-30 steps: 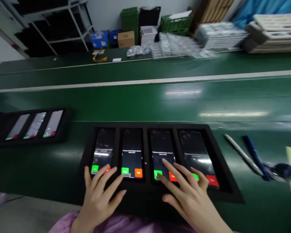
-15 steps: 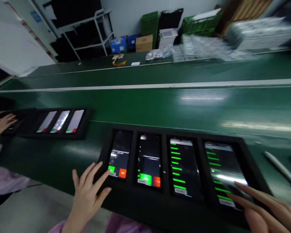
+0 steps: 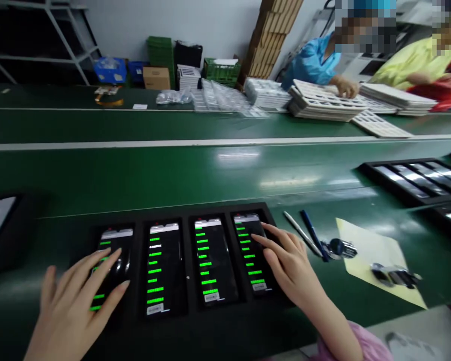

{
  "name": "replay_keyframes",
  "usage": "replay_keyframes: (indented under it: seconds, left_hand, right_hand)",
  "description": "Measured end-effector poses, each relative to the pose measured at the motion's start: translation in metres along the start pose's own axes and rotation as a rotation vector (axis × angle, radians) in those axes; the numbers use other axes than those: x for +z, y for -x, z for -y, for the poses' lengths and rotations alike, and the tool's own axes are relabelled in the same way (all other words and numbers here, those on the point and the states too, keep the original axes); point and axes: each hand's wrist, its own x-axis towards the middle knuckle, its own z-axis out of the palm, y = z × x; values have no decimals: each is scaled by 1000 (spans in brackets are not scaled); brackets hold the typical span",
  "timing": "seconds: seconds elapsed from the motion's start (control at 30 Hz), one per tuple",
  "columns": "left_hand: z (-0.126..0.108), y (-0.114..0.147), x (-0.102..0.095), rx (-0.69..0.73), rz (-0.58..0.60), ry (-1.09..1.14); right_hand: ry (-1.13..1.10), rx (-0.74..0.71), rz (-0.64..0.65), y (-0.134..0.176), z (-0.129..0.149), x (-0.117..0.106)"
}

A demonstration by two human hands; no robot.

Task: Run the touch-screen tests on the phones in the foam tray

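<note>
Two hands over a row of phones with green bars.
At the lower left, the left hand is spread wide over the end phone, holding nothing; I can't tell if it touches. Right of the middle, the right hand, half open and empty, has fingertips at the last phone. All four phones lie screen up in a black tray, low in the frame. Their long sides run from near to far, tops pointing up the frame and leaning in a bit. They look light, stiff and slippery, and the glass could crack, so hold the long edges. Beyond, at right, are a white pen and a blue pen, then white trays at upper right.
</note>
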Motion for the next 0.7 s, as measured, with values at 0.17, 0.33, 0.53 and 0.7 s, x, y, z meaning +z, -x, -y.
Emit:
replay_keyframes:
  seconds: [0.17, 0.33, 0.53, 0.7]
  left_hand:
    - [-17, -14, 6, 91, 24, -195]
    - [-28, -16, 1, 118, 109, -222]
    - [11, -8, -20, -28, 32, -284]
    - [32, 4, -15, -63, 94, -269]
  right_hand:
    - [-23, -257, 37, -14, 57, 6]
    - [-51, -349, 17, -47, 120, 39]
    - [19, -367, -58, -65, 140, 63]
    - [7, -424, -85, -62, 121, 41]
